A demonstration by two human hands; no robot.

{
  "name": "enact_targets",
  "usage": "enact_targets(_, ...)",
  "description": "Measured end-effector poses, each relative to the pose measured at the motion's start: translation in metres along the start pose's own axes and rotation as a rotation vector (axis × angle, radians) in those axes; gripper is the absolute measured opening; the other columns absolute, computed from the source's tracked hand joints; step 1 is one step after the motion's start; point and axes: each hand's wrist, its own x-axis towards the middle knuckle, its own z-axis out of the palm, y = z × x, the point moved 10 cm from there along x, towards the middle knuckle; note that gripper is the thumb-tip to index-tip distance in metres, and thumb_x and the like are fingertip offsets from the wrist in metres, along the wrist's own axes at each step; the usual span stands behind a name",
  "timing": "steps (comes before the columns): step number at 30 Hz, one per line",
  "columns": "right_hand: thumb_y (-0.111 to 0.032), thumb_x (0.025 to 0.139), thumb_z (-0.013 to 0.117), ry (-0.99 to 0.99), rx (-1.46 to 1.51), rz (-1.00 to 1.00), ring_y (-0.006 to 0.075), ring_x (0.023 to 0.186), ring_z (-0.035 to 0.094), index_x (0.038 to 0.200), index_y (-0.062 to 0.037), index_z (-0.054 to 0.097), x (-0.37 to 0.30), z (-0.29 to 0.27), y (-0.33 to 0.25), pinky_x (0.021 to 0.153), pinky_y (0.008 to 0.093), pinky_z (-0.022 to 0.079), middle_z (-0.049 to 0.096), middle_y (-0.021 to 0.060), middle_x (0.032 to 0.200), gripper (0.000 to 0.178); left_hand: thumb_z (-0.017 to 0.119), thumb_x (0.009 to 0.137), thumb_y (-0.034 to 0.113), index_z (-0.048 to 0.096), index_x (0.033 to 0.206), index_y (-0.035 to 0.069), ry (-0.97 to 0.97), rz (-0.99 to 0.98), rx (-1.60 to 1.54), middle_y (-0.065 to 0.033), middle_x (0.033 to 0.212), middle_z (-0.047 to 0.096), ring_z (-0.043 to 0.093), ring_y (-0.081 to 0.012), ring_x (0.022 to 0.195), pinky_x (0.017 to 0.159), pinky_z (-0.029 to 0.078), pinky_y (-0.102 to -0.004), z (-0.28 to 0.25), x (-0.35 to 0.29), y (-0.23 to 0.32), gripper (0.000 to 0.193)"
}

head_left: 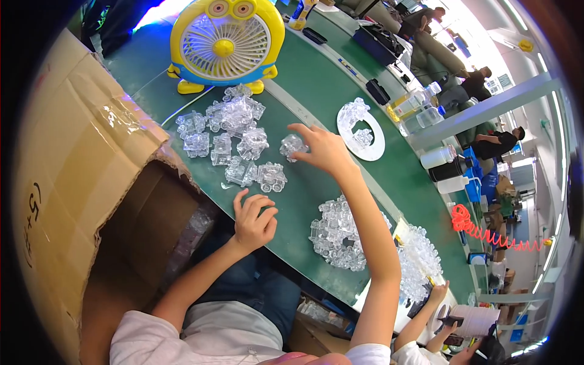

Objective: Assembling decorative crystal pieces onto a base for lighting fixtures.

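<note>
My right hand [328,150] reaches over the green table, thumb and forefinger around a clear plastic toy car [292,147]. To its left lie several more clear toy cars [236,115], some piled up and some spread singly, with one car [271,177] at the near end of the group. At the table's near edge is my left hand [254,220], empty, its fingers loosely bent and apart. A larger heap of clear plastic pieces [336,234] lies beside my right forearm, which hides part of it.
A yellow cartoon fan [225,45] stands at the back left. A cardboard box [91,158] rises at my left. A white ring [372,152] with clear pieces lies beyond my right hand. Bottles [420,109] line the far side. At right, a co-worker's hand [438,293] touches another heap [420,261].
</note>
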Motion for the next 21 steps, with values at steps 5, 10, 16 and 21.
enact_targets(5, -0.041, 0.069, 0.073, -0.077, 0.063, 0.004, 0.0267, 0.077, 0.063, 0.123, -0.0226, 0.053, -0.014, -0.002, 0.009, 0.067, 0.0381, 0.050, 0.062, 0.0065, 0.077, 0.059, 0.058, 0.064, 0.000, 0.060, 0.077, 0.008, 0.007, -0.008, -0.018, -0.0040, 0.091, 0.057, 0.058, -0.0244, 0.093, 0.097, 0.032, -0.0506, -0.001, 0.001, 0.001, 0.016)
enact_targets(10, -0.037, 0.066, 0.077, -0.173, 0.184, -0.026, 0.0271, 0.082, 0.063, 0.120, -0.0192, 0.056, -0.020, 0.007, 0.018, 0.070, 0.0382, 0.050, 0.063, 0.0082, 0.083, 0.061, 0.057, 0.063, -0.001, 0.061, 0.077, 0.008, 0.004, -0.002, -0.015, -0.0045, 0.090, 0.057, 0.058, -0.0246, 0.093, 0.098, 0.031, -0.0501, 0.001, 0.001, 0.002, 0.017)
enact_targets(16, -0.031, 0.066, 0.077, 0.085, 0.193, -0.025, 0.0266, 0.093, 0.060, 0.113, -0.0132, 0.059, -0.029, -0.002, 0.029, 0.077, 0.0370, 0.050, 0.060, 0.0111, 0.102, 0.053, 0.059, 0.063, 0.001, 0.061, 0.078, 0.008, 0.001, 0.007, 0.001, -0.0039, 0.092, 0.057, 0.058, -0.0228, 0.093, 0.097, 0.031, -0.0511, 0.003, 0.002, 0.005, 0.017)
enact_targets(21, -0.029, 0.068, 0.078, 0.247, 0.340, 0.195, 0.0209, 0.091, 0.063, 0.103, -0.0053, 0.059, -0.059, -0.048, 0.060, 0.077, 0.0334, 0.051, 0.066, 0.0090, 0.096, 0.046, 0.058, 0.063, 0.001, 0.061, 0.078, 0.008, -0.004, 0.003, 0.018, -0.0040, 0.092, 0.057, 0.058, -0.0230, 0.093, 0.097, 0.031, -0.0513, 0.001, 0.001, 0.001, 0.017)
